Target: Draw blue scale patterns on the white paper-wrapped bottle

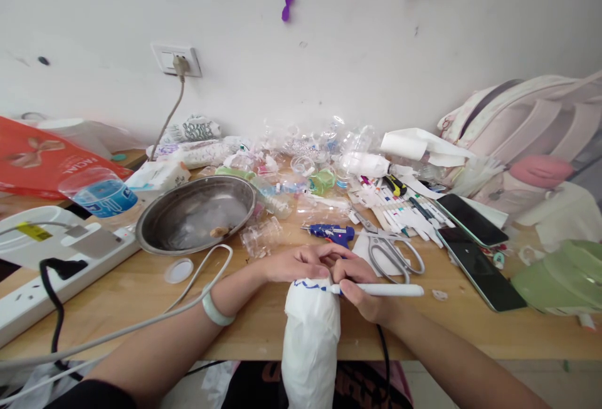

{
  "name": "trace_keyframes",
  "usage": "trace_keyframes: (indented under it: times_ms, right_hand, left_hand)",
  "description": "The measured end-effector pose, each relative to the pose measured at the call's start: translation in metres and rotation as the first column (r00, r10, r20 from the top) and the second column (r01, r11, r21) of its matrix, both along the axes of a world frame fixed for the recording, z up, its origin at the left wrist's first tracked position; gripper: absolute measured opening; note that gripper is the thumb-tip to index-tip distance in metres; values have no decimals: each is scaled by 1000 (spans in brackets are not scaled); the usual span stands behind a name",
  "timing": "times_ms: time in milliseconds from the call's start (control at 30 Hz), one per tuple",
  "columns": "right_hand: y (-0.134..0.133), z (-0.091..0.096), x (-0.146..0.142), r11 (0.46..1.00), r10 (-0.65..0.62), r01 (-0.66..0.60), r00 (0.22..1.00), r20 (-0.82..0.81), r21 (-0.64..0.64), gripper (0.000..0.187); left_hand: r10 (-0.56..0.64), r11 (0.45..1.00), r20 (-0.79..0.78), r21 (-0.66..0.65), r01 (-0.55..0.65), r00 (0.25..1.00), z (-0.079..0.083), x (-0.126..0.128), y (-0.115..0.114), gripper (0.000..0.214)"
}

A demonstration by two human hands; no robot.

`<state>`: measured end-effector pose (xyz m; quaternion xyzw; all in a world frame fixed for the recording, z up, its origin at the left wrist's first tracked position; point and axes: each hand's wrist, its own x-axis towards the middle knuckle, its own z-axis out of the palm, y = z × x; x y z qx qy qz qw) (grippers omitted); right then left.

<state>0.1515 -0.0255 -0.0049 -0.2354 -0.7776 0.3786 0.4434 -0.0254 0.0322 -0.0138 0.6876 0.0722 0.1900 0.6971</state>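
At wooden table (256, 334), left hand (294, 263) grips white form (311, 334), right hand (365, 304) pinches marker (395, 290); zigzag (308, 285) drawing likely next needs steadiness.

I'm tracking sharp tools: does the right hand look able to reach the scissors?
Probably yes: the grey-handled scissors lie just beyond the right hand, loops exposed, though the white marker it holds may hinder gripping.
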Motion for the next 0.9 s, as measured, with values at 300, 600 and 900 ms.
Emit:
trace_keyframes:
  times_ms: [300,600,900]
  right_hand:
    - [3,-3,3,1000,22,-22,1000,9,-19,40]
    - [2,-10,4,993,32,-31,999,3,-114,46]
    - [1,-13,2,949,14,-54,991,-132,-310,40]
  left_hand:
    - [-8,1000,17,25,7,1000,1,-1,0,46]
    - [6,999,3,48,-6,1000,2,0,1,48]
    - [13,1000,-35,27,-13,999,1,-1,1,51]
